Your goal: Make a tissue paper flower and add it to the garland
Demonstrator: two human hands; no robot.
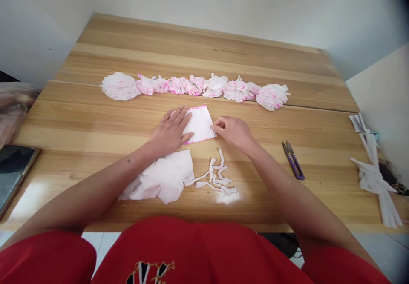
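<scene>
A stack of white tissue paper (201,124) with pink-coloured edges lies flat on the wooden table. My left hand (171,130) rests palm down on its left part, fingers stretched out. At the right edge of the stack, my right hand (233,131) pinches the paper's border between thumb and forefinger. Loose white tissue sheets (162,175) lie crumpled below my left forearm. Beside them is a small tangle of thin white strips (217,177). Behind the hands stretches a row of white-and-pink ruffled paper flowers (182,85).
Purple thread snips (293,160) lie right of my right forearm. White strips tied in a knot (373,175) sit at the table's right edge. A phone (15,171) is at the left edge, near a plastic bag (15,109). Walls stand behind the table (204,35).
</scene>
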